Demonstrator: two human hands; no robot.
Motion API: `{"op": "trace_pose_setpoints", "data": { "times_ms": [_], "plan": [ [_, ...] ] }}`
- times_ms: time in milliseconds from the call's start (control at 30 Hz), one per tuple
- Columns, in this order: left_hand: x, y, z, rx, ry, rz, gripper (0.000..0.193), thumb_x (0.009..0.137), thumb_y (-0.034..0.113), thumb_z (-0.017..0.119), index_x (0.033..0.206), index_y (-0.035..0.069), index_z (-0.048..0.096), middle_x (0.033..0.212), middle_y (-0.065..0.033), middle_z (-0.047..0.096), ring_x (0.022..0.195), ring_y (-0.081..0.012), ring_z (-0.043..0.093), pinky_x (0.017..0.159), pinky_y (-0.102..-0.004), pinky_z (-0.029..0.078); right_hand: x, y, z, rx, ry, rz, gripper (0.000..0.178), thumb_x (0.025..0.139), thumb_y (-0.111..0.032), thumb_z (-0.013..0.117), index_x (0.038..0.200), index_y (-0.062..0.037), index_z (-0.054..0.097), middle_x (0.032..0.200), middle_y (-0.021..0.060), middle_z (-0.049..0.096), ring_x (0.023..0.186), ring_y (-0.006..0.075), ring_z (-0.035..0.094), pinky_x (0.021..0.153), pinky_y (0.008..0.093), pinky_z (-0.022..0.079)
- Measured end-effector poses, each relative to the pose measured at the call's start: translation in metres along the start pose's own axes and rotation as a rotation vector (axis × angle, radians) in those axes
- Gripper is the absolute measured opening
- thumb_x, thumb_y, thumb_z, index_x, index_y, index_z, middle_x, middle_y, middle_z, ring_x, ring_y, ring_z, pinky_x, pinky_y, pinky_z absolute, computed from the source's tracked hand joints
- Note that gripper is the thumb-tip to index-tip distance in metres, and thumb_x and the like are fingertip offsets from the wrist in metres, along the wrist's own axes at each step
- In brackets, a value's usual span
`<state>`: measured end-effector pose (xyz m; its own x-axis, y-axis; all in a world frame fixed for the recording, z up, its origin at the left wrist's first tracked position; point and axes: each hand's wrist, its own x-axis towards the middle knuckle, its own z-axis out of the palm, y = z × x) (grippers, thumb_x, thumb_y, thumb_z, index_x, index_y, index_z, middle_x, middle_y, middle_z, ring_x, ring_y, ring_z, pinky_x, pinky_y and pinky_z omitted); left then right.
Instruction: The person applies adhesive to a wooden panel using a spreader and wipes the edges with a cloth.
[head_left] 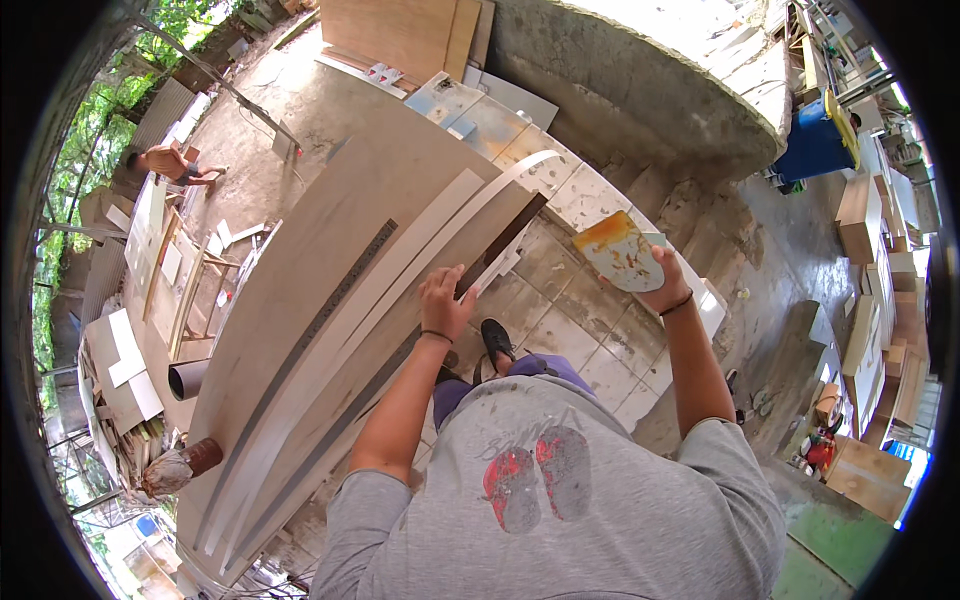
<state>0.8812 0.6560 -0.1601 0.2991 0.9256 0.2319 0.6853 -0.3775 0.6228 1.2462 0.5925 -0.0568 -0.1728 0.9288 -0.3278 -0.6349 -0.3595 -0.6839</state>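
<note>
My left hand [447,300] lies on a long dark brown strip [515,230] along the near edge of the large table board. Its fingers are bent over the strip and look closed on it. To the right, my raised right hand [665,287] grips a flat, pale plate [620,255] with a rounded end. An orange-brown smear covers its far part, with streaks lower down. A small pale edge shows beside the right fingers; its kind I cannot make out. Long white strips [400,270] and a dark speckled strip [345,290] run lengthwise over the board.
A tiled ledge [560,190] and a concrete wall [620,90] stand beyond the board. Cylindrical rolls [188,378] sit at its left edge. Another person [170,165] is far left. A blue bin [820,140] and wooden boxes [862,225] stand right.
</note>
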Motion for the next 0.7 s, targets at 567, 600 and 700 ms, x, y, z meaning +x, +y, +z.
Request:
{"op": "trace_pose_setpoints", "data": {
  "times_ms": [567,600,700],
  "plan": [
    [-0.045,-0.007,-0.036,0.198,0.102,-0.055,0.038,0.069,0.027,0.077,0.103,0.013,0.068,0.096,-0.0027,0.06,0.094,-0.023,0.056,0.085,-0.04,0.038,0.056,0.126,0.119,-1.821,0.015,-0.357,0.068,0.065,-0.058,0.07,0.122,-0.0218,0.065,0.141,0.0125,0.047,0.137,0.0313,0.033,0.101,0.0743,0.015],
    [-0.046,-0.007,-0.037,0.193,0.1,-0.055,0.036,0.069,0.027,0.077,0.101,0.013,0.069,0.095,-0.0023,0.06,0.093,-0.0227,0.056,0.085,-0.0398,0.038,0.06,0.135,0.117,-1.871,0.036,-0.366,0.066,0.065,-0.058,0.071,0.121,-0.0227,0.066,0.141,0.0121,0.045,0.137,0.0311,0.033,0.101,0.0734,0.016],
    [-0.048,-0.006,-0.039,0.186,0.096,-0.056,0.031,0.069,0.025,0.077,0.097,0.013,0.07,0.093,-0.0023,0.06,0.092,-0.0224,0.056,0.083,-0.0393,0.038,0.068,0.154,0.111,-1.951,0.063,-0.361,0.065,0.065,-0.057,0.072,0.121,-0.0248,0.066,0.143,0.0111,0.043,0.137,0.0305,0.032,0.102,0.0734,0.017]
  ]
}}
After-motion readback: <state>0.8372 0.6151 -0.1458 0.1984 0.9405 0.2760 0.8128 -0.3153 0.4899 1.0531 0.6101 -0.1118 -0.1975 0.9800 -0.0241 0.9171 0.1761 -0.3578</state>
